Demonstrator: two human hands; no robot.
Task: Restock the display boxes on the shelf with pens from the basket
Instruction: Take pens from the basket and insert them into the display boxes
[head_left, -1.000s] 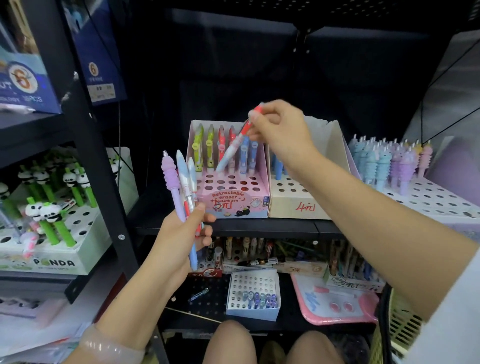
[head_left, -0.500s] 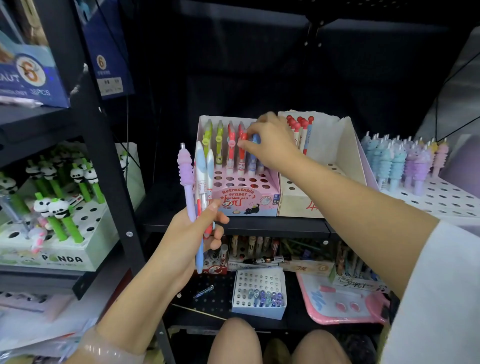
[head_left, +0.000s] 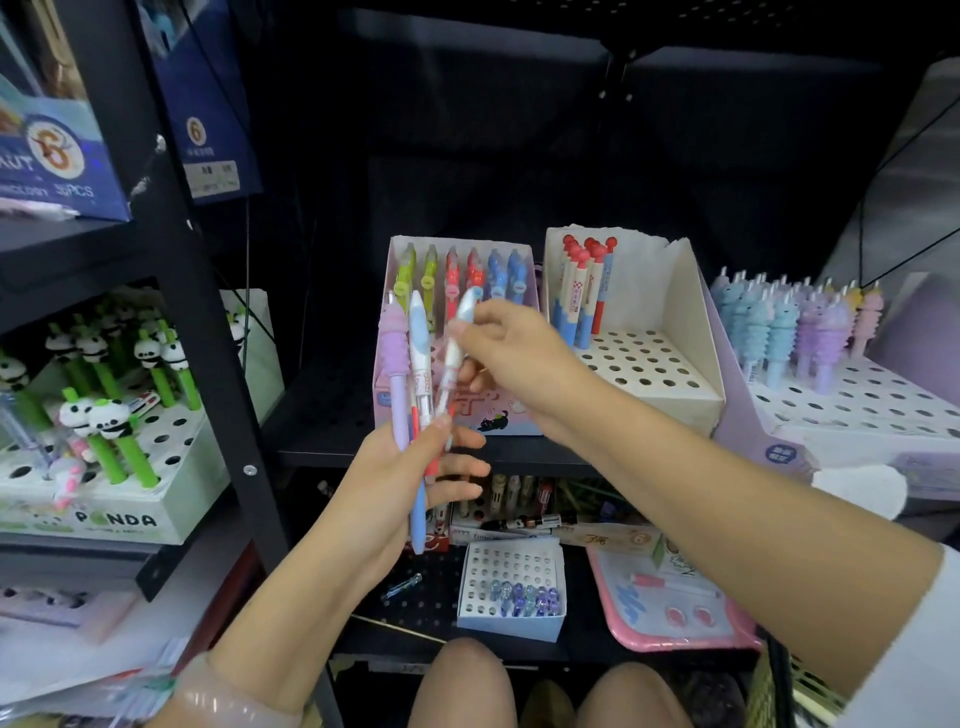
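My left hand (head_left: 400, 478) grips a small bunch of pens (head_left: 410, 358) upright in front of the shelf: a lilac ridged one, a blue-and-white one and a red-tipped one. My right hand (head_left: 511, 353) pinches a pale blue-and-white pen (head_left: 457, 348) at the right side of that bunch. Behind them stands the pink display box (head_left: 514, 260) with a back row of green, red and blue pens. To its right is a cream display box (head_left: 670, 364) holding several red-capped pens (head_left: 584, 291) in its back left corner. The basket (head_left: 779, 686) shows at the bottom right edge.
A lilac box of pastel ridged pens (head_left: 789, 322) sits at the right. Panda pens in a PANDA box (head_left: 104, 519) fill the left shelf behind a black upright post (head_left: 218, 364). Below are a small white holed box (head_left: 511, 587), a pink tray (head_left: 675, 608) and my knees.
My right hand left the pink box, where it set the red-topped pen in the back row, and came back to the bunch, now pinching a pale blue-and-white pen. The view shifted slightly.
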